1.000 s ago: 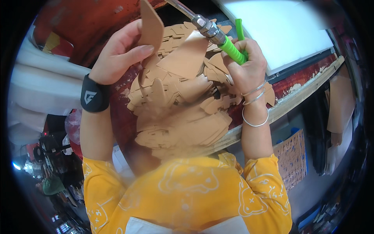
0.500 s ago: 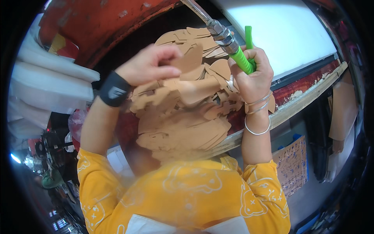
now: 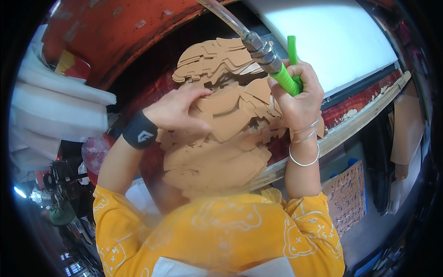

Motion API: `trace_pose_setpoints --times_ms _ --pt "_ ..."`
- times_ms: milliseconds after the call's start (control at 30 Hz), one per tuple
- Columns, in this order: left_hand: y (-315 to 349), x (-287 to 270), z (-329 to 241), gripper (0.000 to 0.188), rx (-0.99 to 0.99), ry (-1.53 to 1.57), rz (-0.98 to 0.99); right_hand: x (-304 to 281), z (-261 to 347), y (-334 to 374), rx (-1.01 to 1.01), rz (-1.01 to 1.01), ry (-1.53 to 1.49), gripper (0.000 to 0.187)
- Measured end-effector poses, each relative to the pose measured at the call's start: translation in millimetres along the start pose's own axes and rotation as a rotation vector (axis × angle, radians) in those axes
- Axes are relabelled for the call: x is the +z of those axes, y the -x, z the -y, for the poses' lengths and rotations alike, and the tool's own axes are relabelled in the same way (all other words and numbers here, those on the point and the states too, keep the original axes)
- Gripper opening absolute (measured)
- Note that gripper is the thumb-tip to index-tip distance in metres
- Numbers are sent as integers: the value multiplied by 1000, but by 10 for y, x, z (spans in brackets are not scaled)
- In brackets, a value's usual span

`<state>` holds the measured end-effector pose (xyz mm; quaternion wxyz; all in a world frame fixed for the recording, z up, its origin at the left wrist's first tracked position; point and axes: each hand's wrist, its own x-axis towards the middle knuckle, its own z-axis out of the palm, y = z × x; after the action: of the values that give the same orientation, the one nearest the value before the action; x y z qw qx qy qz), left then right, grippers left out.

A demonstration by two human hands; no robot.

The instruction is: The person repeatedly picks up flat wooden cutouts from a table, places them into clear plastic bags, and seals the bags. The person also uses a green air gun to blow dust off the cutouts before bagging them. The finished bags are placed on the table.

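Note:
My right hand (image 3: 302,97) is closed around a green air gun (image 3: 289,79), its green lever standing up beside the fingers. Metal couplings (image 3: 261,50) join it to a clear hose (image 3: 226,17) that runs up and to the left; the nozzle end is hidden by the hand. My left hand (image 3: 177,110) has its thumb and fingers spread at the left side of a pile of tan flat cut-out pieces (image 3: 221,108). Its fingertips rest on or just over the curved pieces there. The pieces overlap in several loose stacks, some with notched edges.
A white board (image 3: 332,41) lies at the far right. A wooden edge strip (image 3: 360,120) borders the dark red table. White rolled material (image 3: 64,92) is stacked at the left, below an orange-red panel (image 3: 120,27). A perforated tan sheet (image 3: 346,196) stands lower right.
My left hand has come down and nearer onto the pile, with its fingers opening wider. The air gun has shifted slightly down in my right hand's grip. Some upper pieces lie differently.

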<state>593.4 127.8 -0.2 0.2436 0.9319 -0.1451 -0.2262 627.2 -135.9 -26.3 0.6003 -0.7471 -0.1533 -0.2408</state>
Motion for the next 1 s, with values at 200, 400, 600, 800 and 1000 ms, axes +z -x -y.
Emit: trace_pose_setpoints --times_ms 200,400,600,800,1000 --pt "-182 -204 -270 78 -243 -88 270 -2 17 12 40 11 -18 21" --pt "504 116 -531 63 81 -478 -117 2 -5 9 30 1 -41 21" --pt "724 173 -439 80 184 -304 -200 32 -24 25 -72 55 19 20" --pt "632 -48 -533 99 14 -90 7 57 -16 45 48 28 -7 20" --pt "680 52 -583 93 9 -75 -32 18 -17 51 31 35 -29 21"
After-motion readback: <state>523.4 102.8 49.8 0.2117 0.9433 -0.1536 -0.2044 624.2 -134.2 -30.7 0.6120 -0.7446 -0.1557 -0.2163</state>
